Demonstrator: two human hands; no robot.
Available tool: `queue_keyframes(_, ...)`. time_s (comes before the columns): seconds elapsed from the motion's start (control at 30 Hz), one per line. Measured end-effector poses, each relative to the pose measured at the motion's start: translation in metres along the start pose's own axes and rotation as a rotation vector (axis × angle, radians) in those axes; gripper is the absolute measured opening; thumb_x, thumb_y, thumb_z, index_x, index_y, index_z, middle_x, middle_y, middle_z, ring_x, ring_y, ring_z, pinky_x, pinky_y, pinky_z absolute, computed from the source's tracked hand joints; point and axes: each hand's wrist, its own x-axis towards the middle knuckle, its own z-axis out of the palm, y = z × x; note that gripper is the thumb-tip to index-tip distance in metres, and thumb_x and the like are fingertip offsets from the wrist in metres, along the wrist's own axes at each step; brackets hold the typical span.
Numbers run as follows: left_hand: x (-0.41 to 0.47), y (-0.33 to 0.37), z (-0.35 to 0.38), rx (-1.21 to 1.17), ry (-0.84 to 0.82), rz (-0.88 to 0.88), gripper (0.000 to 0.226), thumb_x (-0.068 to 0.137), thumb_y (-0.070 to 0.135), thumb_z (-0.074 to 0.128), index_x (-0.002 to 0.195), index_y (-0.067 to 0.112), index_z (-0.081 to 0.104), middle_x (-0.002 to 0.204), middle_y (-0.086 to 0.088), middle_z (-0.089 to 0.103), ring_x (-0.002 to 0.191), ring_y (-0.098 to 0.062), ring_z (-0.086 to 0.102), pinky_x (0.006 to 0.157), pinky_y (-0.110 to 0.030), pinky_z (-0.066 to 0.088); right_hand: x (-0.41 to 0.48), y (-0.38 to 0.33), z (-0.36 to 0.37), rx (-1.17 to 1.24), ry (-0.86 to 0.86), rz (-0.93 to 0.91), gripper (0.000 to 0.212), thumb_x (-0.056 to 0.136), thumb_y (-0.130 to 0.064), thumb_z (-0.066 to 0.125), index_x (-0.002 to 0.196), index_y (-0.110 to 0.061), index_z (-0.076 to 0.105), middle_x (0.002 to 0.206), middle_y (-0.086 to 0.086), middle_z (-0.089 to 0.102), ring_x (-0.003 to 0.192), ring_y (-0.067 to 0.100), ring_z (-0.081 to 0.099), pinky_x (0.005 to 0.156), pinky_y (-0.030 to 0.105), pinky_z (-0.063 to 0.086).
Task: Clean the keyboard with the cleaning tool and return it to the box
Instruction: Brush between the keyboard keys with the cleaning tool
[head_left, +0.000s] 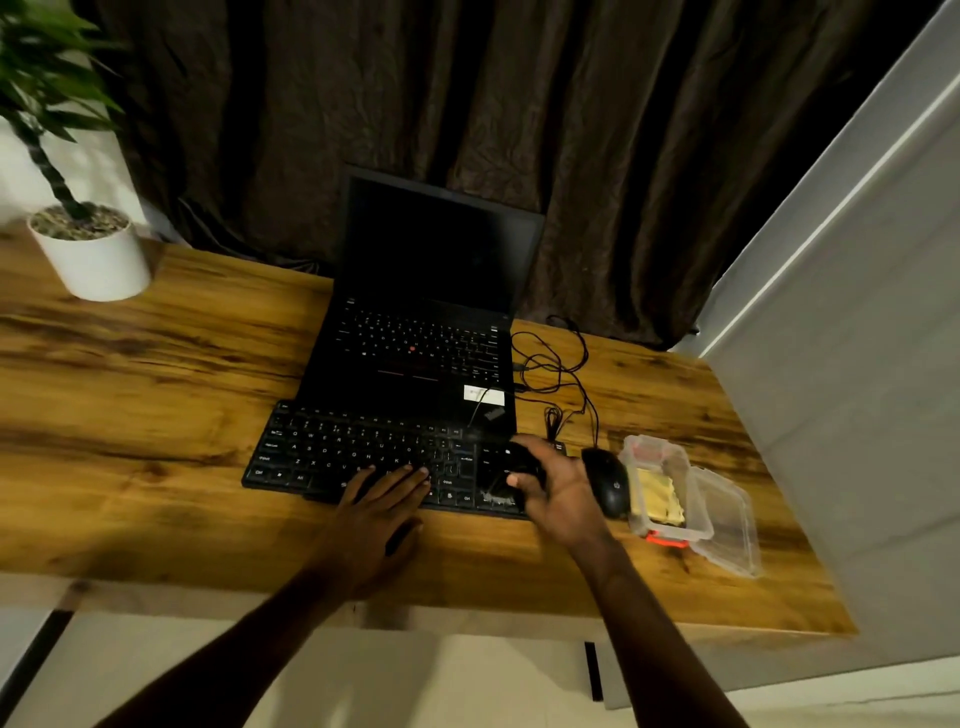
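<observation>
Just beneath the curled fingers of the right hand (553, 486), in the head view, lies the right end of the keyboard (358, 449), the number-pad block. Those fingers and the thumb wrap a small dark cleaning tool (519, 470). Its shape is too blurred and dark to make out, though something pale like bristles seems to show at its lower end, on the keys. The keyboard's long axis runs away from these fingers to their left, along the near edge of the desk (156, 395), so any sweep has to travel leftward along the rows. The left hand (379, 501) rests there, fingers straight and flat on the keys near the bottom row, holding nothing and, I judge, steadying the board. On the other side of the right-hand fingers, just beyond the mouse (605, 480) beside the palm, stands the clear box (675, 527), its lid (727, 525) open and a yellow cloth (657, 496) inside. The right hand is plainly the nearer one to it, so the tool's return should be a short carry rightward over the mouse.
</observation>
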Motion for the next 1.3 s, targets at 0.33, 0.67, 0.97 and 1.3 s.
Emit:
queue_keyframes(0.33,-0.001,-0.002,0.0,-0.04,-0.041,-0.014,0.053,0.102,0.05,0.034,0.148,0.025,0.043,0.157,0.008,0.036,0.146,-0.011,0.031,0.119,-0.046,0.015,0.01,0.015,-0.031,-0.07,0.163,0.083,0.056,0.089,-0.012,0.065,0.127,-0.05,0.047,0.12,0.008,0.064,0.104,0.025,0.063,0.08,0.047,0.061)
queue_keyframes(0.67,0.003,0.001,-0.004,-0.06,-0.023,-0.017,0.052,0.099,0.046,0.044,0.146,0.023,0.046,0.156,0.007,0.039,0.145,-0.012,0.031,0.119,-0.045,0.012,0.031,-0.036,0.008,-0.018,-0.008,-0.06,0.047,0.093,-0.009,0.062,0.128,-0.038,0.052,0.105,0.0,0.066,0.085,0.01,0.066,0.062,0.024,0.061)
queue_keyframes(0.97,0.001,-0.001,-0.001,-0.028,-0.06,-0.026,0.053,0.1,0.049,0.041,0.146,0.023,0.044,0.156,0.006,0.039,0.145,-0.011,0.029,0.119,-0.046,0.012,0.027,-0.016,-0.014,-0.098,0.069,0.041,0.054,0.09,-0.012,0.064,0.124,-0.052,0.049,0.114,-0.002,0.059,0.098,0.017,0.062,0.073,0.041,0.063)
queue_keyframes(1.3,-0.011,-0.018,-0.011,-0.043,0.15,-0.071,0.047,0.097,0.043,0.041,0.129,0.018,0.065,0.136,0.001,0.062,0.129,-0.018,0.054,0.114,-0.054,0.024,0.035,-0.074,0.04,-0.013,-0.03,-0.037,0.048,0.093,-0.013,0.064,0.128,-0.042,0.051,0.105,0.001,0.064,0.085,0.007,0.065,0.064,0.028,0.062)
